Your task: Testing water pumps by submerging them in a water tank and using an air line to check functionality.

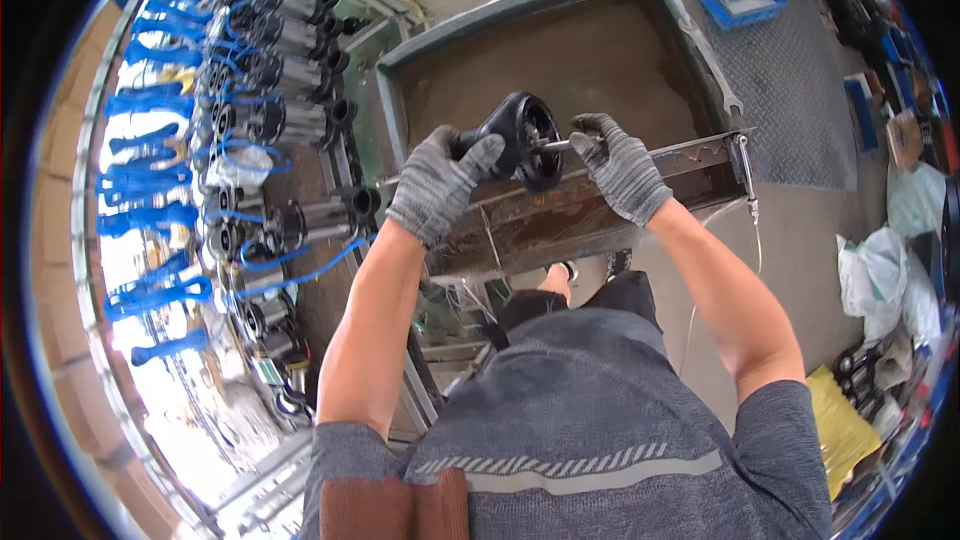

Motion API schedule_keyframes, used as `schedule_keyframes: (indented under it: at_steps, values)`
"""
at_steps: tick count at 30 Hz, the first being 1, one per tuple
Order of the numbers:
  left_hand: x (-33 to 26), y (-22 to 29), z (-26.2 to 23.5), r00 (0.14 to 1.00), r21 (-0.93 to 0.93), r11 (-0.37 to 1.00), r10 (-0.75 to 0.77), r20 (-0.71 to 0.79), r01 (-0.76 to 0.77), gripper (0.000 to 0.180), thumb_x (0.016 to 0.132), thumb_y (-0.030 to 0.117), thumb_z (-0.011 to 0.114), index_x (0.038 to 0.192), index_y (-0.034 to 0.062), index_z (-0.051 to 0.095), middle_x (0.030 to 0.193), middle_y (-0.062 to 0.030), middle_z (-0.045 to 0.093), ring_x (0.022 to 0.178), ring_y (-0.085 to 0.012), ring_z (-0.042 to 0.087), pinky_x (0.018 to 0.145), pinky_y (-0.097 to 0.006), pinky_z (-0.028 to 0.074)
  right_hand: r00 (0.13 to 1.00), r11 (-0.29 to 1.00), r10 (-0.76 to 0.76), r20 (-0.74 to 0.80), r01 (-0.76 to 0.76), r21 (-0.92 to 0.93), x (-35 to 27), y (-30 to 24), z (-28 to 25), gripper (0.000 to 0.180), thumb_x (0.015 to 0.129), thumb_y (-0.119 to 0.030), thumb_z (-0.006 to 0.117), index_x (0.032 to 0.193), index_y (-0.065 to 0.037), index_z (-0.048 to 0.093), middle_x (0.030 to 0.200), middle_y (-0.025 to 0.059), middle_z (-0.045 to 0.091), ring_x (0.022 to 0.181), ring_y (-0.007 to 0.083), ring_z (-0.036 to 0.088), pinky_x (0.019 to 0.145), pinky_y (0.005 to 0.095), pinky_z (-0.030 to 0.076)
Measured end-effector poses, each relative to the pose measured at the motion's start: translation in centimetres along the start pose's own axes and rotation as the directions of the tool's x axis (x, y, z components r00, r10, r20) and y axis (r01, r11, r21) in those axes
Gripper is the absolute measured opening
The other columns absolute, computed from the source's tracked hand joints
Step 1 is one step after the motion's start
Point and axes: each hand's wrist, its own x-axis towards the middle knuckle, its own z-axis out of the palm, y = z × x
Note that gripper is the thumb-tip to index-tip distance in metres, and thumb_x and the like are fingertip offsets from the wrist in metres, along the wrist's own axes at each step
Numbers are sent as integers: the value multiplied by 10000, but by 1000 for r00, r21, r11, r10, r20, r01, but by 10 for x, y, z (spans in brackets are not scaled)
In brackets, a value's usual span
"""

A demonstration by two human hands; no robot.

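Observation:
My left hand, in a grey knitted glove, grips a black pump housing-like part by its narrower end. The part's round open side faces right. My right hand, gloved the same way, pinches a slim metal rod. Its left end reaches into the opening of the black part; what it meets inside is too dark to make out. Both hands are above the near side of a metal tank of brownish liquid.
On the left stand rows of cylindrical pump motors with blue cables. A wrench lies along the tank's right rim. Beyond it, a blue basket holds thin metal pieces. Plastic bags and a yellow sack lie at right.

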Motion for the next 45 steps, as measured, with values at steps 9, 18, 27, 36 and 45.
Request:
schedule_keyframes:
  at_steps: [9,18,27,36,45]
  values:
    - [-57,12,40,994,-13,998,-59,-91,58,645,862,571,758,941,-60,651,859,-206,713,823,-271,691,765,-392,529,937,911,234,258,-304,279,-43,16,-9,302,1033,-308,615,1128,-23,648,756,14,592,635,95,520,593,286,460]
    - [-76,14,113,981,-58,980,-193,-23,192,671,848,598,759,974,-51,646,857,-182,713,803,-245,684,763,-403,535,888,842,314,334,-424,334,-88,90,-20,321,1022,-336,637,1173,-53,654,788,-21,575,651,80,458,578,263,415]
    - [-85,-22,150,990,-173,975,-139,12,139,615,844,533,792,998,-45,649,854,-166,699,782,-241,655,757,-382,538,856,777,370,361,-498,385,-101,121,-14,310,1018,-340,644,1218,-103,633,740,-33,560,567,71,466,494,252,391]
    - [-115,-187,67,903,-226,972,-149,-402,60,403,947,299,705,1223,26,597,1122,-201,674,1017,-303,653,922,-398,522,996,955,-23,-82,-2,-297,-83,83,-31,394,989,-304,655,1244,-6,613,1121,218,678,1031,359,653,936,408,509]
    - [-93,-340,58,966,-965,149,-179,188,215,129,1013,147,563,1058,69,655,962,-59,691,894,-232,676,860,-400,577,973,800,-193,130,232,-553,-68,-71,57,285,875,-306,697,1037,-72,718,1040,198,700,1031,385,641,937,472,504]
